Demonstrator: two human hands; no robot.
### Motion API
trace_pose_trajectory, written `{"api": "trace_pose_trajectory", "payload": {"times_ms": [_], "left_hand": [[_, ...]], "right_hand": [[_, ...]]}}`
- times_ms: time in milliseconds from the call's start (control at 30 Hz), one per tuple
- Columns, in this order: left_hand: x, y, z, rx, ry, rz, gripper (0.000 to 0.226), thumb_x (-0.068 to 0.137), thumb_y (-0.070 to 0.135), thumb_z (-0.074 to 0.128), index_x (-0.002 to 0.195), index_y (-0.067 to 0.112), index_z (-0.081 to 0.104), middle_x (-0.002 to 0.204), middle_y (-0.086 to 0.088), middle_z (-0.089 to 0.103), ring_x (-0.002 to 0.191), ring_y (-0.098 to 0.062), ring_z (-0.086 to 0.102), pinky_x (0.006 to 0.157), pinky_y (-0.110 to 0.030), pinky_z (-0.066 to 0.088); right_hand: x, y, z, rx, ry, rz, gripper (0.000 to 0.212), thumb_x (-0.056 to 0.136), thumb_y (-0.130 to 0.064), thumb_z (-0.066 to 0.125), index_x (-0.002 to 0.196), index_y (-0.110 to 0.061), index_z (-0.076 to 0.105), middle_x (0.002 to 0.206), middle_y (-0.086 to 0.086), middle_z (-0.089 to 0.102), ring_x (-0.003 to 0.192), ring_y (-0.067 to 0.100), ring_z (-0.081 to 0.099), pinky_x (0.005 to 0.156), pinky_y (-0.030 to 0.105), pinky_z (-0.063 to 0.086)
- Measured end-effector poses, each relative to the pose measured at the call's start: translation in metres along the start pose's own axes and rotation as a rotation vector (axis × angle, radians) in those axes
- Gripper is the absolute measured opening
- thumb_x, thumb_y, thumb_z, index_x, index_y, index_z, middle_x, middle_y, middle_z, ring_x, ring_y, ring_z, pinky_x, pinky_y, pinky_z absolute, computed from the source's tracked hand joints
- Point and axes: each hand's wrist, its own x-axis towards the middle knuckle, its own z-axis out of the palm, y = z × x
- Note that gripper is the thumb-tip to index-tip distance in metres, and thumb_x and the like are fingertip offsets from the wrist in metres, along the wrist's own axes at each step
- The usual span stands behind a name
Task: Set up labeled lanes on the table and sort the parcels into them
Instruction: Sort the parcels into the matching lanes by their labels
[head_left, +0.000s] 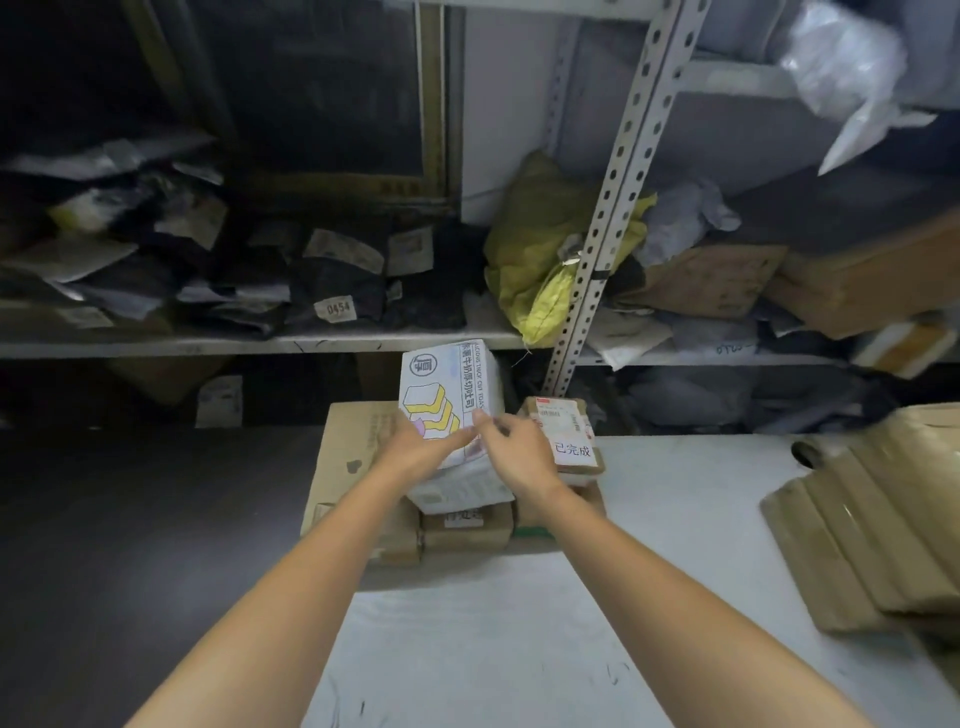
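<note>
White box (448, 391), one, between left hand (415, 448) and right hand (515, 448).

Both bare forearms reach forward from the near edge of the table (675, 519) and converge near its far left corner. The left hand (418, 449) presses straight fingers against the white box (441, 384). The right hand (519, 449), fingers curled, pinches its lower right corner.

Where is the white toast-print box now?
Centre of the head view: the white toast-print box is held between the left hand and right hand above the parcel stack at the far left corner of the table.
</note>
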Motion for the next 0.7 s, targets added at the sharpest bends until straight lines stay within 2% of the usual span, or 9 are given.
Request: {"api": "trace_pose_trajectory", "payload": {"times_ms": [67, 133, 167, 267, 300, 400, 533, 633, 700], "left_hand": [[-0.004, 0.007, -0.001, 0.044, -0.005, -0.062, 0.111, 0.063, 0.08, 0.072, 0.152, 0.034, 0.024, 0.138, 0.016, 0.048, 0.131, -0.015, 0.044, 0.109, -0.037, 0.035], [-0.011, 0.014, -0.006, 0.075, 0.002, -0.186, 0.128, 0.064, 0.081, 0.068, 0.159, 0.033, -0.004, 0.157, -0.006, 0.021, 0.145, -0.03, 0.024, 0.117, -0.046, 0.026], [-0.007, 0.009, -0.008, 0.091, 0.001, -0.213, 0.134, 0.059, 0.085, 0.066, 0.158, 0.035, -0.009, 0.161, -0.012, 0.011, 0.148, -0.033, 0.017, 0.118, -0.049, 0.023], [0.015, -0.013, -0.016, 0.009, -0.044, -0.237, 0.154, 0.038, 0.091, 0.073, 0.157, 0.037, -0.01, 0.162, -0.007, 0.022, 0.146, -0.029, 0.028, 0.118, -0.048, 0.027], [0.016, -0.015, -0.019, -0.032, -0.06, -0.244, 0.158, 0.033, 0.089, 0.077, 0.157, 0.037, -0.008, 0.16, -0.001, 0.028, 0.144, -0.026, 0.033, 0.117, -0.048, 0.029], [0.003, -0.015, -0.029, -0.11, -0.062, -0.222, 0.136, 0.044, 0.078, 0.077, 0.156, 0.038, 0.01, 0.154, 0.009, 0.035, 0.142, -0.023, 0.036, 0.116, -0.045, 0.03], [-0.02, -0.012, -0.035, -0.257, -0.155, -0.189, 0.097, 0.073, 0.064, 0.073, 0.152, 0.036, 0.026, 0.15, 0.006, 0.039, 0.122, -0.019, 0.044, 0.095, -0.04, 0.037], [-0.039, -0.006, -0.037, -0.289, -0.204, -0.2, 0.061, 0.087, 0.058, 0.063, 0.138, 0.035, 0.039, 0.125, 0.004, 0.053, 0.108, -0.021, 0.05, 0.088, -0.044, 0.037], [-0.049, -0.002, -0.036, -0.305, -0.226, -0.177, 0.045, 0.093, 0.052, 0.059, 0.131, 0.034, 0.044, 0.112, 0.005, 0.056, 0.101, -0.021, 0.052, 0.088, -0.046, 0.039]], "right_hand": [[-0.001, -0.006, 0.001, 0.014, -0.032, -0.025, 0.087, 0.078, -0.09, 0.027, 0.115, -0.025, 0.072, 0.115, 0.0, 0.069, 0.111, 0.019, 0.061, 0.098, 0.045, 0.05], [-0.004, -0.012, 0.005, 0.058, -0.074, -0.043, 0.083, 0.08, -0.09, 0.027, 0.117, -0.03, 0.071, 0.122, 0.001, 0.064, 0.116, 0.019, 0.059, 0.104, 0.046, 0.046], [-0.007, -0.017, 0.005, 0.089, -0.1, -0.045, 0.082, 0.081, -0.089, 0.028, 0.117, -0.03, 0.072, 0.126, 0.001, 0.061, 0.12, 0.018, 0.057, 0.107, 0.046, 0.043], [-0.017, -0.029, 0.001, 0.155, -0.144, -0.053, 0.063, 0.091, -0.076, 0.035, 0.1, -0.027, 0.074, 0.126, 0.002, 0.06, 0.12, 0.022, 0.057, 0.105, 0.043, 0.042], [-0.019, -0.032, -0.003, 0.202, -0.148, -0.045, 0.059, 0.094, -0.07, 0.039, 0.105, -0.024, 0.074, 0.127, 0.002, 0.063, 0.119, 0.02, 0.058, 0.105, 0.042, 0.042], [-0.016, -0.029, -0.012, 0.308, -0.142, -0.019, 0.056, 0.096, -0.059, 0.048, 0.127, -0.017, 0.068, 0.13, -0.004, 0.065, 0.123, 0.014, 0.057, 0.11, 0.039, 0.041], [-0.013, -0.017, -0.026, 0.238, -0.02, 0.019, 0.056, 0.098, -0.052, 0.054, 0.142, -0.018, 0.053, 0.138, 0.0, 0.058, 0.13, 0.02, 0.052, 0.106, 0.034, 0.04], [-0.017, -0.011, -0.036, 0.278, -0.025, 0.085, 0.067, 0.099, -0.05, 0.055, 0.153, -0.014, 0.037, 0.152, 0.005, 0.045, 0.14, 0.023, 0.042, 0.108, 0.034, 0.035], [-0.02, -0.008, -0.041, 0.327, -0.042, 0.131, 0.07, 0.098, -0.051, 0.056, 0.154, -0.014, 0.035, 0.153, 0.002, 0.044, 0.138, 0.024, 0.044, 0.113, 0.04, 0.037]]}}
